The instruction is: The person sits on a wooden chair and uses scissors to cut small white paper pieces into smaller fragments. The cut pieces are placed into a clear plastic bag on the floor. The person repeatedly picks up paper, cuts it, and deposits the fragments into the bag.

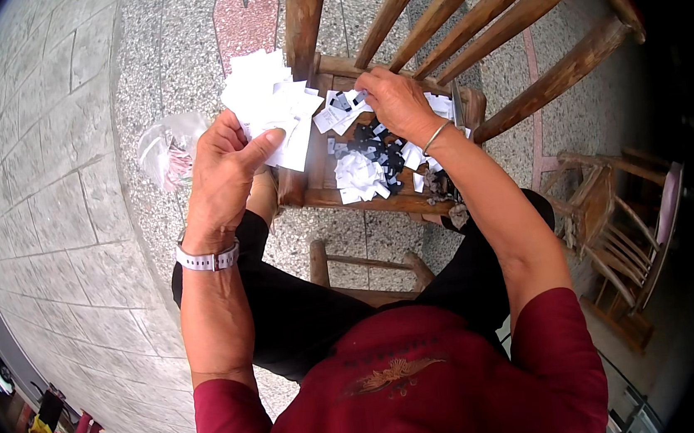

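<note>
My left hand grips a loose, fanned stack of white paper cards, the thumb lying across the top ones. The stack is held over the left edge of a wooden chair's seat. Above the seat, my right hand has its fingers bent together at the edge of some white printed cards with small black and grey pieces on them. What its fingertips pinch is too small to make out. Nearer me on the seat are a heap of white paper pieces and a scatter of small black pieces.
The chair's wooden back slats rise behind the seat. To the left, a clear plastic bag with pinkish contents sits on the speckled floor. A low wooden stool is between my legs, and another wooden chair stands at right.
</note>
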The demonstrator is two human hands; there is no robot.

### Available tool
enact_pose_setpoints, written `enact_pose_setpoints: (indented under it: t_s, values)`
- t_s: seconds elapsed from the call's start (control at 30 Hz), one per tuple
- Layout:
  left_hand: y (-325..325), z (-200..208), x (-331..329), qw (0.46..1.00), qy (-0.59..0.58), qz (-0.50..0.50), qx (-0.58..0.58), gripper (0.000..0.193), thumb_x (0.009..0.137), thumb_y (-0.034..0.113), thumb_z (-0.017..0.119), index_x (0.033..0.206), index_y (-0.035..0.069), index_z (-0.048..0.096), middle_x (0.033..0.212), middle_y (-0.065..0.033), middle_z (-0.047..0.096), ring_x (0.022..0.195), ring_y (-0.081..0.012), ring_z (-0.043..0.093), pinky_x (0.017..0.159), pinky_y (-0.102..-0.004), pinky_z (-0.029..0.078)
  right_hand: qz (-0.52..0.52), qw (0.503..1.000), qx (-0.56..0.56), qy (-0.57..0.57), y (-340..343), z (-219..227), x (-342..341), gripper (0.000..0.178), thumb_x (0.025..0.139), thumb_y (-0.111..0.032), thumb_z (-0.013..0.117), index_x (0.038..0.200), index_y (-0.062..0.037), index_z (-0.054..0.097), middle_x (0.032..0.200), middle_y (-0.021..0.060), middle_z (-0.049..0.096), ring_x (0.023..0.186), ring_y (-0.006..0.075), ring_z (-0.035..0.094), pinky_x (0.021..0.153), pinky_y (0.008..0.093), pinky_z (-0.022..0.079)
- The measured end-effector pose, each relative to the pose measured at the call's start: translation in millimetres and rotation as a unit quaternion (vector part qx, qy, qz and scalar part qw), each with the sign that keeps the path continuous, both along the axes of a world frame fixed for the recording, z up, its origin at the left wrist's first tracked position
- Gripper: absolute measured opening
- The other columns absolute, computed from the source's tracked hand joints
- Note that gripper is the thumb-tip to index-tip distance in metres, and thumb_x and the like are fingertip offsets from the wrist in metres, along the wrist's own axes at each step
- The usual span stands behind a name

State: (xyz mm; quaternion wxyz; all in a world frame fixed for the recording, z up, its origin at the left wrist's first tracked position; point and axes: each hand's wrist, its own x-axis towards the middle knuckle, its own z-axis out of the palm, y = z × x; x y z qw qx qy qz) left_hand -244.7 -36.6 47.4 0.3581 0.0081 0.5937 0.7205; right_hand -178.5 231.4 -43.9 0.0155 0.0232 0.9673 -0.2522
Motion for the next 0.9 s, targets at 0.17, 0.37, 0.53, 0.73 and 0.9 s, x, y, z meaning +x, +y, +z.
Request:
enact_pose_setpoints:
  t_s: [0.17, 0.37, 0.53, 0.73, 0.9]
  values:
    - [1, -1, 0, 1.000, 0.006, -0.012, -0.009, 0.027, 0.091, 0.003, 0.066, 0.117, -0.002, 0.060, 0.104, -0.0063, 0.069, 0.091, -0.0108, 0.063, 0.083, -0.0270, 0.049, 0.004, 0.998, 0.041, -0.036, 1, -8, 0, 0.008, 0.087, -0.002, 0.062, 0.094, -0.0022, 0.060, 0.090, 0.0166, 0.061, 0.088, 0.0399, 0.062, 0.077, 0.0470, 0.049]
    - [0, 2, 0, 1.000, 0.020, -0.017, -0.009, 0.026, 0.091, 0.003, 0.067, 0.115, -0.001, 0.061, 0.102, -0.0052, 0.069, 0.089, -0.0100, 0.062, 0.082, -0.0266, 0.048, 0.050, 0.992, 0.023, -0.114, 16, 16, 8, 0.003, 0.084, -0.002, 0.063, 0.085, 0.0001, 0.061, 0.087, 0.0181, 0.063, 0.086, 0.0388, 0.063, 0.075, 0.0459, 0.049]
    - [2, 2, 0, 1.000, 0.020, -0.011, -0.006, 0.024, 0.091, 0.003, 0.067, 0.114, -0.001, 0.062, 0.102, -0.0052, 0.069, 0.090, -0.0101, 0.062, 0.083, -0.0270, 0.048, 0.035, 0.992, -0.024, -0.122, 4, 22, 3, 0.009, 0.083, -0.007, 0.067, 0.088, 0.0007, 0.065, 0.088, 0.0186, 0.066, 0.088, 0.0379, 0.064, 0.077, 0.0442, 0.050]
    - [1, 4, -1, 1.000, 0.017, -0.014, -0.007, 0.024, 0.091, 0.002, 0.066, 0.114, -0.002, 0.061, 0.103, -0.0055, 0.069, 0.091, -0.0100, 0.062, 0.084, -0.0271, 0.048, -0.037, 0.997, 0.011, -0.071, -33, 10, -4, 0.021, 0.086, -0.018, 0.069, 0.092, 0.0006, 0.063, 0.093, 0.0202, 0.065, 0.091, 0.0419, 0.064, 0.078, 0.0486, 0.051]
    - [1, 4, -2, 1.000, 0.019, -0.016, 0.002, 0.025, 0.091, 0.002, 0.066, 0.115, -0.002, 0.061, 0.104, -0.0059, 0.069, 0.092, -0.0103, 0.062, 0.085, -0.0276, 0.048, -0.054, 0.993, 0.038, -0.098, -35, -3, -8, 0.021, 0.087, -0.018, 0.068, 0.096, -0.0001, 0.063, 0.096, 0.0198, 0.064, 0.093, 0.0402, 0.063, 0.082, 0.0466, 0.050]
